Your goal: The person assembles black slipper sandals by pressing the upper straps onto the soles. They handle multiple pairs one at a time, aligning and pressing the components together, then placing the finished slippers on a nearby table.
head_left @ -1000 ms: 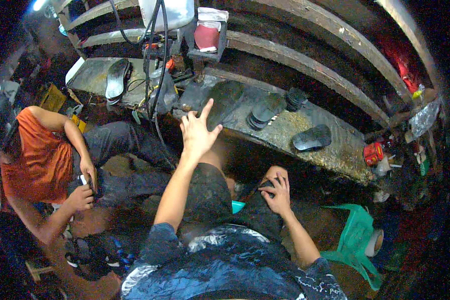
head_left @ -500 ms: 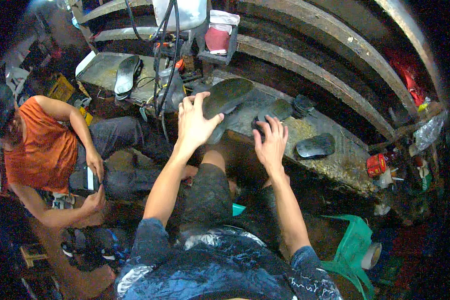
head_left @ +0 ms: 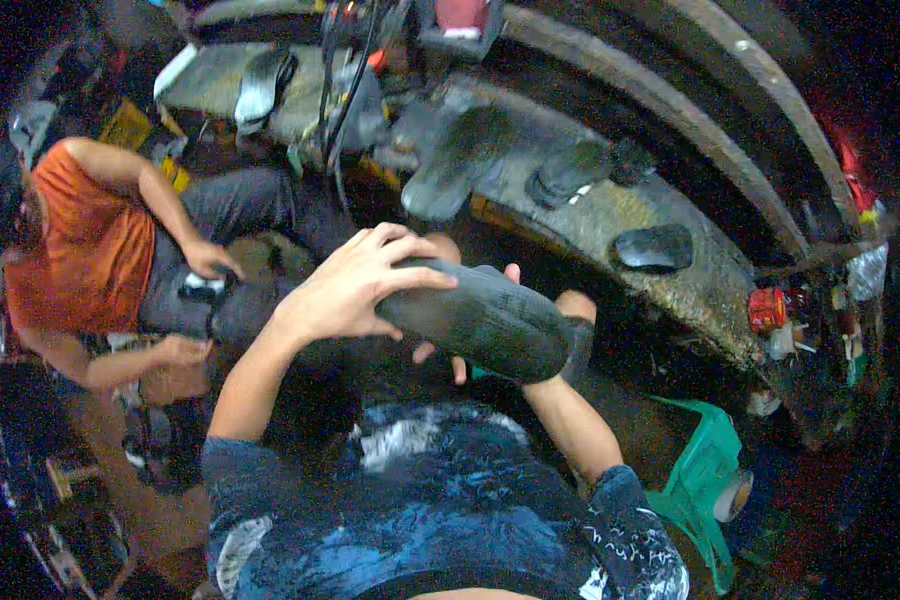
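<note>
A dark, rounded shoe sole (head_left: 495, 318) is held in front of my torso, tilted down to the right. My left hand (head_left: 365, 280) grips its left end, the fingers over the top and the thumb at the near edge. My right hand (head_left: 459, 370) is under the sole and mostly hidden by it; only some fingertips show past its edges, and it seems to support the sole from below. Beyond my hands, another long dark sole (head_left: 440, 190) lies on the worn bench (head_left: 595, 225). Further right are a dark stacked piece (head_left: 565, 172) and a single black sole (head_left: 652, 247).
At left sits a person in an orange top (head_left: 90, 240), a small dark object near their hands. Black cables (head_left: 350, 90) hang over the bench. A red can (head_left: 767, 310) stands at its right end. A green plastic chair (head_left: 705, 455) is at lower right. Curved wooden rails (head_left: 660, 105) rise behind.
My left hand has lifted a sole off the bench and brought it near my body. My right hand has come in from the bench to beneath it. The view has shifted down.
</note>
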The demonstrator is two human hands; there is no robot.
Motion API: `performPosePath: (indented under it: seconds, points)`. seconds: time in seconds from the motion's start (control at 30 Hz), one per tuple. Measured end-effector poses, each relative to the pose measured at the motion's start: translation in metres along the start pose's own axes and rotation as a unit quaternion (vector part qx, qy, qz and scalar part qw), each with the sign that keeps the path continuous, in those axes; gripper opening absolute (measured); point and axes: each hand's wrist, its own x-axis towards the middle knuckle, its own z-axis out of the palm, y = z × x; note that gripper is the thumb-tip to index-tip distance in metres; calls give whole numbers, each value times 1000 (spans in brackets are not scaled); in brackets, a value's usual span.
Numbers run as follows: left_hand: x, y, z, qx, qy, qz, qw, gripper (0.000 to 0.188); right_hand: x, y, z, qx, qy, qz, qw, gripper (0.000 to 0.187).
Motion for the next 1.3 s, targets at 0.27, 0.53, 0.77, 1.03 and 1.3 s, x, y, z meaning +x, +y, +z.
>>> performPosePath:
  seconds: [0.27,0.53,0.77,1.03,1.3]
  points:
    - [-61,-19,129,-498,228,-415,727,78,-12,41,-38,90,148,-133,976,107]
    - [-15,14,181,-76,467,-395,788,65,-8,69,-55,32,313,-195,929,93]
    - [-22,50,147,-391,538,-288,689,51,-12,60,-44,39,357,-222,907,84]
    - [-23,72,61,-869,438,76,216,61,-32,8,-17,-133,314,-314,886,94]
    - [27,68,54,-888,273,103,354,73,-27,-19,-29,-44,141,-145,978,56]
